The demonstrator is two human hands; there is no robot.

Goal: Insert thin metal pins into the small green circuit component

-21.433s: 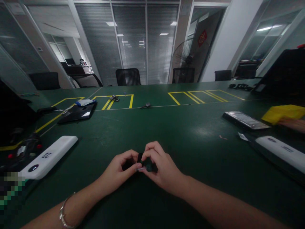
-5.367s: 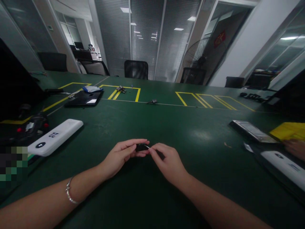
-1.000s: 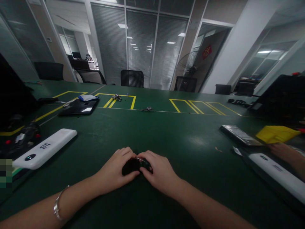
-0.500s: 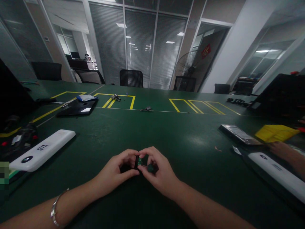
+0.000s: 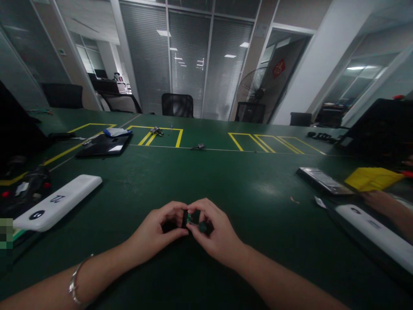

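My left hand (image 5: 156,230) and my right hand (image 5: 219,232) meet fingertip to fingertip low in the middle of the head view. Between them stands a small green circuit board (image 5: 189,217), edge up, with a dark piece (image 5: 185,218) along its left side. The left thumb and fingers pinch the dark piece; the right thumb and forefinger press on the board. Inside the curl of my right hand shows a dark green rounded thing (image 5: 203,226), its kind unclear. Several of my fingers are partly hidden.
On the green table (image 5: 155,176), a white power bank (image 5: 64,200) lies left and another white device (image 5: 374,230) right. Another person's hand (image 5: 380,204) rests by a yellow object (image 5: 371,178) and a flat metallic box (image 5: 324,181). A black folder (image 5: 106,146) and small metal parts (image 5: 157,131) lie farther back.
Both hands keep nearly the same place and grip on the circuit board. The board and the dark green thing shift only very slightly.
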